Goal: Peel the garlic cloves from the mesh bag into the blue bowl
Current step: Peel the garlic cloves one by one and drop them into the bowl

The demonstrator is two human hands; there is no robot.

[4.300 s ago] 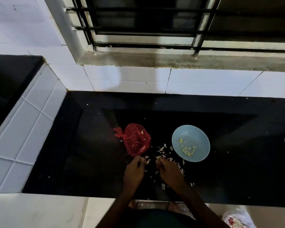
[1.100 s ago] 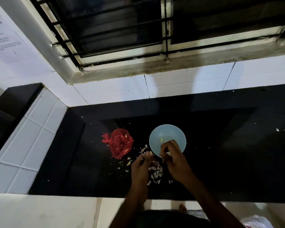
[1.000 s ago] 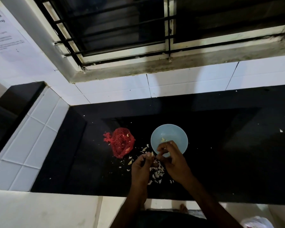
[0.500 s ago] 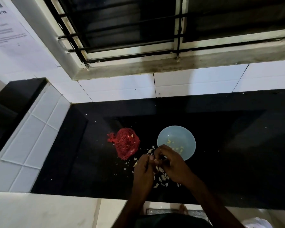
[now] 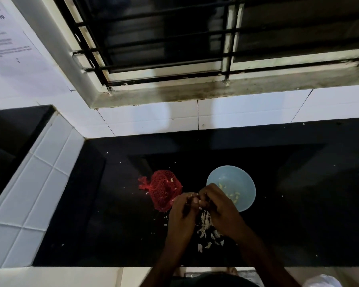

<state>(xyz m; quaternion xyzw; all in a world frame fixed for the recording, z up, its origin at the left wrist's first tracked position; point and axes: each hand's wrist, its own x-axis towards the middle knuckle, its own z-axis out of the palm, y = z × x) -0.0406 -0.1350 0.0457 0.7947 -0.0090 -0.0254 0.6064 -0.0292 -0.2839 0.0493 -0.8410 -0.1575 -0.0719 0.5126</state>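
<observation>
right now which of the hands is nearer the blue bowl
Right. The right hand overlaps the blue bowl's near-left rim in this view; the left hand is farther left, beside the red mesh bag.

I see the blue bowl (image 5: 246,180) upright, a few pale peeled cloves (image 5: 234,195) scattered inside. The red mesh bag (image 5: 164,188) lies slumped and lumpy left of the bowl, not touching it.

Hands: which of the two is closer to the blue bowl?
The right hand: it overlaps the near rim of the blue bowl, while the left hand lies beside the red mesh bag.
</observation>
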